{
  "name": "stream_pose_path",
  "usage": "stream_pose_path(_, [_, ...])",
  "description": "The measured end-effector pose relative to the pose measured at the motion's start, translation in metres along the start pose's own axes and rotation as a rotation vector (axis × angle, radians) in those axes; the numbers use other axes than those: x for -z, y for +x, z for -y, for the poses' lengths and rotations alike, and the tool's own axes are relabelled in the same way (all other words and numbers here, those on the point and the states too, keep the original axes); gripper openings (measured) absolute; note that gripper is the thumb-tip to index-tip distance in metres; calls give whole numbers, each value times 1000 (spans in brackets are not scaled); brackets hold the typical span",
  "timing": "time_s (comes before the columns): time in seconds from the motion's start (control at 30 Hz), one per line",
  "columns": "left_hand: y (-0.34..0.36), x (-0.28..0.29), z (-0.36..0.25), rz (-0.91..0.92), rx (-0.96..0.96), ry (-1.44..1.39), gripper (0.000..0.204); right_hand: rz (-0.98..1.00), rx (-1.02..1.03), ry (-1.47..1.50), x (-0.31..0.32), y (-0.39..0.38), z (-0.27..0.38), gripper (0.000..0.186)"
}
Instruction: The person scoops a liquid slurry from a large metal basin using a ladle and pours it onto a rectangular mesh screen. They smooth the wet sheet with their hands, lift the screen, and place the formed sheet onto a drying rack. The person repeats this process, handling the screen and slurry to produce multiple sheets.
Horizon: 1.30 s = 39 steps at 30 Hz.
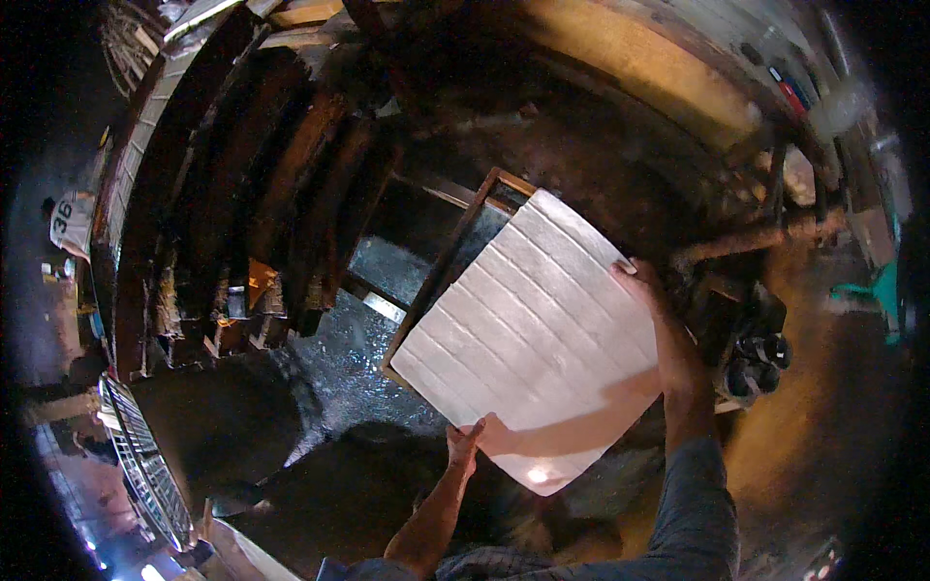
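My left hand (465,441) grips the lower-left edge of a large white sheet (528,320) with parallel ridges, thumb on top. My right hand (639,286) holds the sheet's upper-right edge, with my forearm casting a shadow across it. A brown rectangular frame (439,273) shows behind the sheet along its upper-left side. Below and left of these lies a dark, wet surface (344,387) with glints of light, beside a grey-blue panel or water surface (383,261); which of the two, I cannot tell.
Dark slatted timbers (223,194) stand at upper left. A metal grid rack (140,455) is at lower left. A person in a white shirt (70,225) is at far left. Black objects (756,353) sit right of my arm, near a wooden beam (775,232) and a teal object (877,290).
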<state>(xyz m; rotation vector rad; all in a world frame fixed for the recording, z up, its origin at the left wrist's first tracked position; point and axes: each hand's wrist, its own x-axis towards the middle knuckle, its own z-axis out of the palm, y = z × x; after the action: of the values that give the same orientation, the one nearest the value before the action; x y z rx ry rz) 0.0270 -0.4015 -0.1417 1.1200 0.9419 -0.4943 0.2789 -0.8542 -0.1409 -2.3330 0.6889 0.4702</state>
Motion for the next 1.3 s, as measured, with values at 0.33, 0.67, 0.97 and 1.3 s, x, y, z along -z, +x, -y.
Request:
stream_pose_path(0.33, [20,101,-111,38,-164,442,38,-469,291,194,57,-95,-110,59])
stream_pose_path(0.67, [117,82,-288,502,-154,997,36,-1122,-749,1261,-166,-639,-100,19])
stream_pose_path(0.97, [43,13,-305,806,-100,1229,30,-1483,-1394,1656,-536,-776,314,4])
stream_pose_path(1.3, [-83,48,-200,1484,46,1797,39,-1837,-1423,445,-430,-984,395,22])
